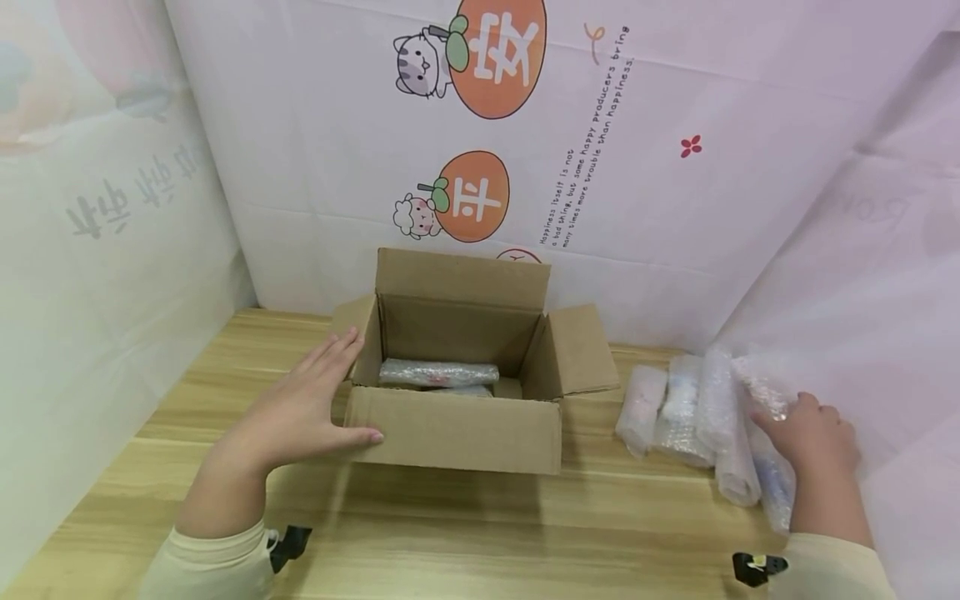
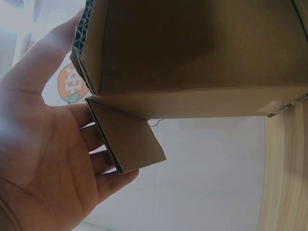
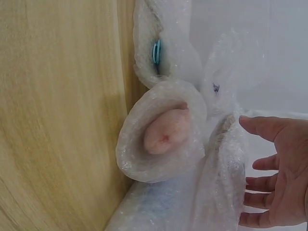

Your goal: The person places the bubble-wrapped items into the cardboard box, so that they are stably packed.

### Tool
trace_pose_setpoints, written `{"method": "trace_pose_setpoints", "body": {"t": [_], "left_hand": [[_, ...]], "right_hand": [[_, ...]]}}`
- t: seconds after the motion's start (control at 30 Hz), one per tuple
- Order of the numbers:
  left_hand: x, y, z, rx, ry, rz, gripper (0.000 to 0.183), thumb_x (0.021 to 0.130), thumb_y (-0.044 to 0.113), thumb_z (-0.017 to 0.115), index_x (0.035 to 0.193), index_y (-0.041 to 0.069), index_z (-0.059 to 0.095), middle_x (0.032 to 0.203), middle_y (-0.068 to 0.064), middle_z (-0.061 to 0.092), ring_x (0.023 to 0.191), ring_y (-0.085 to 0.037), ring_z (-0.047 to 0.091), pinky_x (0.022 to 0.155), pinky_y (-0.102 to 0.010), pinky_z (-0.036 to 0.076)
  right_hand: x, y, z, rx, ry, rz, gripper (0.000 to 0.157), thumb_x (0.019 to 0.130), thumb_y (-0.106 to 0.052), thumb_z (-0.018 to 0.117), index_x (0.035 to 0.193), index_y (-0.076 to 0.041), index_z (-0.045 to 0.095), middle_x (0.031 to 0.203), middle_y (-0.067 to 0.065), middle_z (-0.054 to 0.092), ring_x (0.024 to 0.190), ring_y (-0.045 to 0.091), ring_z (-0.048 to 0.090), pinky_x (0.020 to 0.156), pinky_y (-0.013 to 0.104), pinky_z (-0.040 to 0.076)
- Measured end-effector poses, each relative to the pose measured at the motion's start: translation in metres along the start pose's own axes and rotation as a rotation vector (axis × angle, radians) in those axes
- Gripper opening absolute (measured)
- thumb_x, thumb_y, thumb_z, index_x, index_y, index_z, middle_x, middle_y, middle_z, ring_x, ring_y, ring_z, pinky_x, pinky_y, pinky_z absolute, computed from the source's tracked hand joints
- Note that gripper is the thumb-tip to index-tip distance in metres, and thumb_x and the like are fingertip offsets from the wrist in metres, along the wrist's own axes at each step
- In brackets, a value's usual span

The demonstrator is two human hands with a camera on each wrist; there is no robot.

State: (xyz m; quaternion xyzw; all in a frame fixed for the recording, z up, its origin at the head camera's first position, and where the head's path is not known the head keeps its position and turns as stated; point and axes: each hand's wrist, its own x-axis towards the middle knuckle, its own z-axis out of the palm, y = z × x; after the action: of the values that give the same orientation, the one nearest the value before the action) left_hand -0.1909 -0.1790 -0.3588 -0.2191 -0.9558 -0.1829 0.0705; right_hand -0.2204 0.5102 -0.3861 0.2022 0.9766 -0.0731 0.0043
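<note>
The fingers (image 1: 330,354) of the left hand (image 1: 300,412) lie straight and slightly spread, flat against the left end of the cardboard box (image 1: 457,429), the thumb along its front wall; the left wrist view shows the palm (image 2: 43,159) against a side flap (image 2: 127,142), holding nothing. The right hand (image 1: 813,433) has its fingers apart and relaxed, touching the far end of a row of bubble-wrapped bundles (image 1: 697,412) lying side by side on the wooden surface (image 1: 450,533), right of the box. In the right wrist view the nearest roll (image 3: 161,137) is open at its end, with something pale pink inside; it is too wrapped to identify.

The box stands open, flaps up, with one wrapped bundle (image 1: 438,372) already lying inside. These bundles look light and soft-skinned, the film probably a little slippery and springy, the contents possibly fragile. A hold around the middle of a roll, fingers wrapping its whole girth, seems safer than pinching loose ends, which could let the contents slide out.
</note>
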Motion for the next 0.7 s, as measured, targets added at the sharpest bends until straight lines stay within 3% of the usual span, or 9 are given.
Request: {"method": "trace_pose_setpoints", "body": {"t": [0.23,0.47,0.7], "left_hand": [[-0.0002,-0.0016,0.0013,-0.002,-0.005,-0.007,0.121,0.071,0.080,0.064,0.159,0.013,0.014,0.166,-0.005,0.011,0.151,-0.035,0.011,0.119,-0.058,0.021],[-0.0002,-0.0036,0.0014,0.004,-0.024,-0.024,0.122,0.070,0.081,0.064,0.159,0.015,0.012,0.166,-0.002,0.008,0.152,-0.033,0.010,0.119,-0.058,0.020],[0.0008,-0.0041,0.0009,-0.003,-0.021,-0.019,0.122,0.070,0.080,0.064,0.159,0.015,0.012,0.166,-0.002,0.008,0.152,-0.034,0.010,0.119,-0.058,0.020]], "right_hand": [[0.0068,0.0055,0.0060,-0.044,0.024,-0.003,0.111,0.086,-0.075,0.047,0.123,0.029,0.034,0.107,0.050,0.040,0.098,0.062,0.040,0.077,0.063,0.041],[0.0100,0.0056,0.0082,-0.033,-0.002,0.041,0.105,0.087,-0.073,0.047,0.128,0.023,0.033,0.112,0.049,0.044,0.095,0.063,0.047,0.065,0.059,0.045],[0.0092,0.0066,0.0093,0.028,0.030,0.008,0.096,0.091,-0.060,0.054,0.127,0.026,0.033,0.110,0.049,0.042,0.094,0.063,0.046,0.070,0.062,0.045]]}}
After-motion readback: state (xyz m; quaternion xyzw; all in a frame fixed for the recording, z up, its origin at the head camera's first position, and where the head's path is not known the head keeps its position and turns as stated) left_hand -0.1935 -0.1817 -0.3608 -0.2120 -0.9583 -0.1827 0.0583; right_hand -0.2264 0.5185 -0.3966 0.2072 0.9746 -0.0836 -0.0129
